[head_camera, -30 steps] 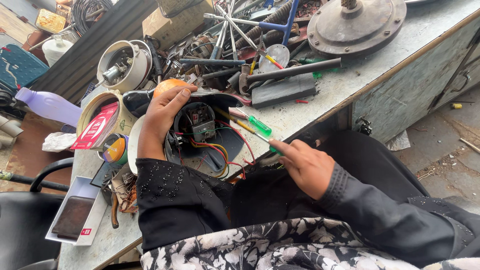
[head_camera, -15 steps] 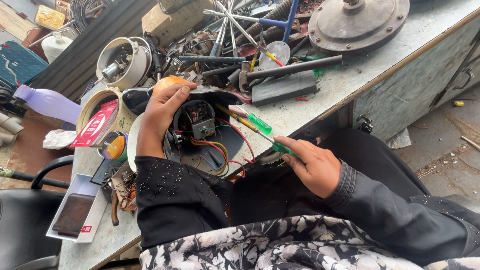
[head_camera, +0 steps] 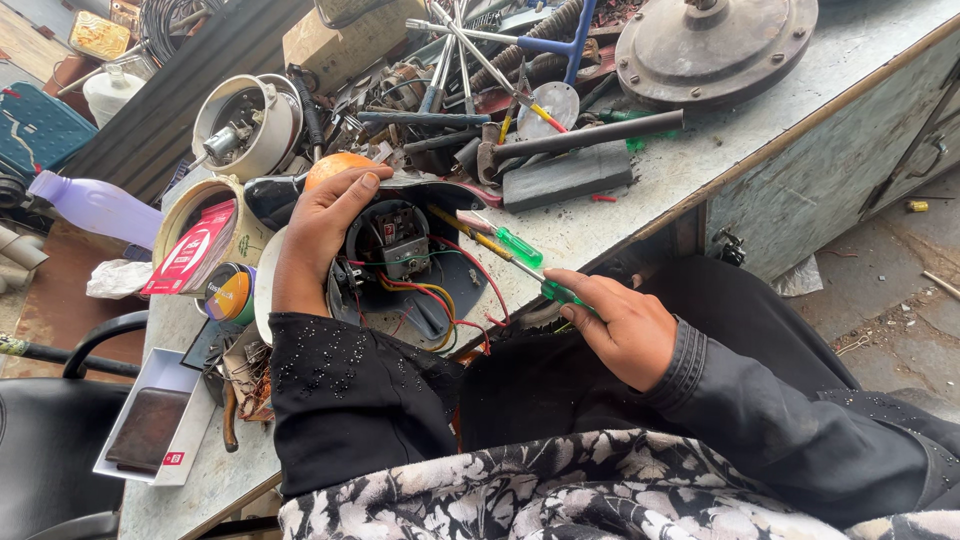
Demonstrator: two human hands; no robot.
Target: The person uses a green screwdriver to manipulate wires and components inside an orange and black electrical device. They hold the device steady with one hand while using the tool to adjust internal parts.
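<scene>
Green-handled and slim, the screwdriver [head_camera: 520,265] is sitting in the right hand [head_camera: 625,330], whose fingers are curling shut around the handle's near end. Its long axis is running up and to the left, away from that hand, and the shaft tip is pointing into the open housing [head_camera: 400,265], close to the small switch block [head_camera: 402,250] at its centre; whether the tip is actually touching a screw there is hard to tell. A second green-handled driver [head_camera: 505,240] is lying just beside the first, nearly parallel to it.

The left hand [head_camera: 322,235] is resting over the housing's far-left rim, fingers spread and bent down, steadying the shell rather than gripping anything loose. So the left hand is the nearer one to the housing, while the right is standing off at the length of the tool. Red, yellow and green wires [head_camera: 430,300] are looping between the two hands, below the switch block.

Beyond both hands the grey bench [head_camera: 700,170] is carrying a heap of metal tools, a dark bar [head_camera: 590,135] and a round motor cover [head_camera: 715,45]. Left of the left hand are standing a tape roll [head_camera: 228,293] and a cream can [head_camera: 185,215]
</scene>
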